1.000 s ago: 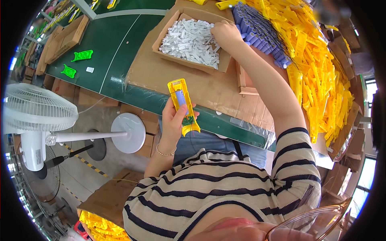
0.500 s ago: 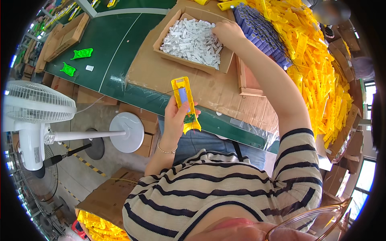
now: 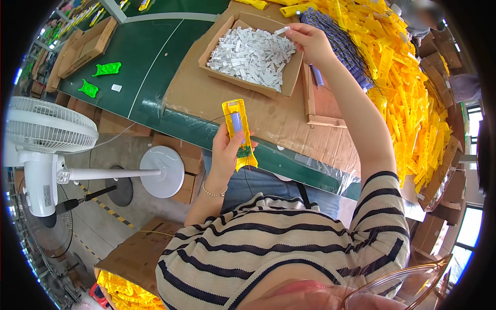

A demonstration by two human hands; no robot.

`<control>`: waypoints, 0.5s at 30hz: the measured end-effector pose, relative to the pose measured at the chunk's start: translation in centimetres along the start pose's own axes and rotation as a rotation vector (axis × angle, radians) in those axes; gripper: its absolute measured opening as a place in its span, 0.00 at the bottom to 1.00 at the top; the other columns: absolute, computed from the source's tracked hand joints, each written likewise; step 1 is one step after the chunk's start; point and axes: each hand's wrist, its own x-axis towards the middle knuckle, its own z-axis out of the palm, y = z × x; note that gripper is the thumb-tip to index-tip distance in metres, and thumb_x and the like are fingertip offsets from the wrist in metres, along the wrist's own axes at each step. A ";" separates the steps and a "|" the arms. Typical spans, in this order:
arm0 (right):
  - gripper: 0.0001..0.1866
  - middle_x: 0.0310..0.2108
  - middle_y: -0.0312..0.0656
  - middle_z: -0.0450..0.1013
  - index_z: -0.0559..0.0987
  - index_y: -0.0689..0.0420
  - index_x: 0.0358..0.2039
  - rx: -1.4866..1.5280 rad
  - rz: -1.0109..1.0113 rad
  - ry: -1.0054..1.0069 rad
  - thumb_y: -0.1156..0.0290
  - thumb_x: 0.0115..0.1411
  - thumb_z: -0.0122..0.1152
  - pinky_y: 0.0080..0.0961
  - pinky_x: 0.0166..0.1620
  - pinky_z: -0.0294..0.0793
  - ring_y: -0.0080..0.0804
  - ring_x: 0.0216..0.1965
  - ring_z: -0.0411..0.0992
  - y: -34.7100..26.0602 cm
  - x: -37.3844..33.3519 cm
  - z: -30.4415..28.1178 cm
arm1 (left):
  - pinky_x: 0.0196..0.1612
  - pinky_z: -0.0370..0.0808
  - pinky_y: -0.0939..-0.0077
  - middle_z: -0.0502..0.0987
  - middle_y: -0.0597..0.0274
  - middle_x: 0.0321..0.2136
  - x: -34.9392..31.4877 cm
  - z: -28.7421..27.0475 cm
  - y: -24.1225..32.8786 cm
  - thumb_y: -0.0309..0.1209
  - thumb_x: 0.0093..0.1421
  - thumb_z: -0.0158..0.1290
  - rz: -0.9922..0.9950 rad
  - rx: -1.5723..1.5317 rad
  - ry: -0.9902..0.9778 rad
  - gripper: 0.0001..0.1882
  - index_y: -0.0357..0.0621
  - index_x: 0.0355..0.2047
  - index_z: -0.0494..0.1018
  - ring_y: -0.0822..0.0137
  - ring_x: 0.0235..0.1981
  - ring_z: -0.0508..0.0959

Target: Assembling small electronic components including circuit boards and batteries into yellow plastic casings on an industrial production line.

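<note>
My left hand (image 3: 226,152) is closed around a yellow plastic housing (image 3: 231,107) over the table's near edge. Inside the housing lie a blue cylindrical battery cell (image 3: 237,122) and a small green circuit board (image 3: 244,152), with thin wires trailing off. Above the right rim of a cardboard box (image 3: 253,89), my right hand (image 3: 313,44) pinches one small white plastic piece (image 3: 281,31). That box holds a heap of the same white pieces (image 3: 248,54).
Blue cells (image 3: 336,49) with black wires and a big pile of yellow housings (image 3: 398,88) lie to the right. A wooden tray (image 3: 330,101) is beside the box. Green plastic parts (image 3: 107,68) rest at left. A white fan (image 3: 51,129) stands by the table.
My right hand has risen out of the white pieces toward the box's right rim, now with one piece in its fingertips. My left hand stays nearly still with the housing.
</note>
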 end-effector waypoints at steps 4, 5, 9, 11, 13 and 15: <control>0.07 0.28 0.34 0.71 0.75 0.61 0.36 0.624 -0.080 -0.143 0.72 0.59 0.56 0.18 0.31 0.66 0.20 0.25 0.66 -0.7 -3.1 0.0 | 0.30 0.78 0.75 0.74 0.53 0.34 0.0 0.6 0.4 0.33 0.62 0.45 0.006 0.007 0.025 0.14 0.40 0.46 0.62 0.65 0.28 0.79; 0.05 0.29 0.37 0.72 0.73 0.61 0.34 0.661 -0.126 -0.194 0.74 0.59 0.54 0.18 0.33 0.67 0.21 0.26 0.67 -1.0 -4.1 0.1 | 0.30 0.78 0.75 0.74 0.53 0.34 0.0 0.8 0.5 0.33 0.62 0.45 0.005 0.011 0.042 0.14 0.39 0.45 0.62 0.65 0.28 0.79; 0.04 0.32 0.45 0.74 0.73 0.61 0.33 0.890 -0.129 -0.270 0.74 0.58 0.54 0.22 0.34 0.71 0.26 0.27 0.70 -1.6 -8.7 -0.1 | 0.31 0.77 0.75 0.74 0.53 0.34 0.2 2.7 1.3 0.34 0.62 0.45 0.043 0.014 -0.001 0.15 0.38 0.45 0.62 0.65 0.28 0.79; 0.05 0.32 0.45 0.74 0.73 0.61 0.34 0.998 -0.152 -0.286 0.73 0.58 0.54 0.22 0.34 0.71 0.27 0.27 0.71 -1.7 -10.8 0.2 | 0.32 0.77 0.75 0.73 0.53 0.34 0.5 3.9 1.4 0.35 0.62 0.46 0.082 -0.002 -0.058 0.16 0.38 0.46 0.62 0.65 0.28 0.78; 0.05 0.32 0.45 0.74 0.73 0.60 0.34 1.103 -0.180 -0.298 0.73 0.58 0.54 0.23 0.34 0.72 0.28 0.27 0.71 -1.8 -12.8 0.3 | 0.32 0.76 0.75 0.73 0.53 0.34 0.5 5.5 1.5 0.35 0.62 0.47 0.093 0.015 -0.086 0.17 0.38 0.46 0.62 0.66 0.28 0.78; 0.06 0.32 0.45 0.73 0.74 0.60 0.36 1.188 -0.173 -0.244 0.74 0.59 0.53 0.24 0.34 0.73 0.30 0.28 0.72 -1.8 -14.6 0.2 | 0.37 0.77 0.76 0.72 0.56 0.36 0.3 6.3 1.7 0.32 0.61 0.49 0.076 0.003 -0.173 0.17 0.37 0.47 0.61 0.69 0.35 0.76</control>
